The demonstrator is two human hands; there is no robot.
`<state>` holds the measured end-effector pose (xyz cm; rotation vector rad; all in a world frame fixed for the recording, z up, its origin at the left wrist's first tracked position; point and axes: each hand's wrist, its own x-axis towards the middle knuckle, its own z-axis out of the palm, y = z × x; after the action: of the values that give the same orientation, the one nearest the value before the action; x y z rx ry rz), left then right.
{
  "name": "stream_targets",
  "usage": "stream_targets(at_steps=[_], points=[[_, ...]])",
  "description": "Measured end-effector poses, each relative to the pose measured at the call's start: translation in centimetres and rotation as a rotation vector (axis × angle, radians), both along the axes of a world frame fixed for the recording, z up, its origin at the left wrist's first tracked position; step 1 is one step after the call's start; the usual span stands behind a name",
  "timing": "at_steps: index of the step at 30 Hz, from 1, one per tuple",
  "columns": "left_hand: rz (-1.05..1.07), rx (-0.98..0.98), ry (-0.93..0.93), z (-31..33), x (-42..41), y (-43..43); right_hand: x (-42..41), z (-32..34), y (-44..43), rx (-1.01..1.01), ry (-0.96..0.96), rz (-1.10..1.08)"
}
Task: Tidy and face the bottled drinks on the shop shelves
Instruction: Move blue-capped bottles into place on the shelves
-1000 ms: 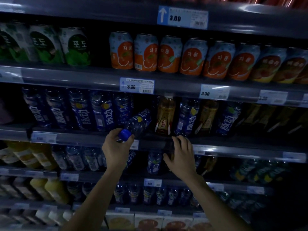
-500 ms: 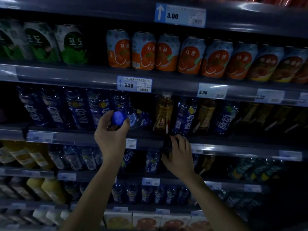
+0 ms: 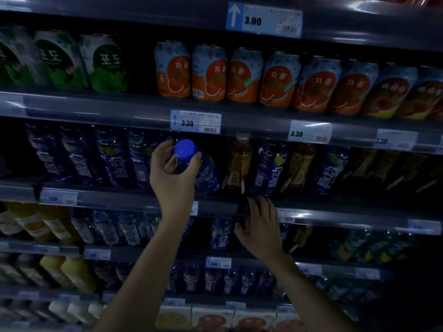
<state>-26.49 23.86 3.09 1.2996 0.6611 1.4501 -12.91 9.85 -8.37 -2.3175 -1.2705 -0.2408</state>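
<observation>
Dim shop shelving fills the view, tier above tier of drinks. Nearest, the right hand [image 3: 260, 226] rests on the front rail [image 3: 119, 200] of the middle shelf, fingers spread and nearly straight, holding nothing. The left hand [image 3: 175, 178] is clamped round the neck of a blue-labelled bottle [image 3: 206, 172], tilted with its blue cap [image 3: 185, 149] towards the camera. The base sits between the row of matching bottles [image 3: 115, 159] and an amber bottle [image 3: 238, 164]. Orange cans [image 3: 211, 73] stand one tier higher.
</observation>
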Motion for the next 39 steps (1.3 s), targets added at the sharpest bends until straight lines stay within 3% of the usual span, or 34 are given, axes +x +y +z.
stream_targets(at_steps=[5, 11, 16, 22, 29, 39], points=[[0.045, -0.078, 0.071, -0.5, 0.9, 0.5, 0.1, -0.1, -0.1, -0.002, 0.005, 0.003], [-0.018, -0.039, 0.0, -1.0, 1.9, 0.4, 0.1, -0.3, 0.0, 0.009, 0.006, 0.001], [-0.074, 0.01, 0.045, -1.6, 3.0, -0.2, 0.2, -0.4, 0.0, 0.021, -0.025, -0.004], [-0.067, -0.064, 0.044, -2.8, 4.0, -0.2, 0.7, -0.3, -0.3, 0.02, -0.038, 0.028], [-0.012, 0.057, 0.013, -1.2, 2.8, -0.1, 0.6, -0.2, -0.4, 0.03, -0.027, 0.038], [-0.003, 0.082, 0.141, -1.2, 2.7, 0.9, 0.6, -0.4, -0.4, 0.047, -0.033, 0.052]])
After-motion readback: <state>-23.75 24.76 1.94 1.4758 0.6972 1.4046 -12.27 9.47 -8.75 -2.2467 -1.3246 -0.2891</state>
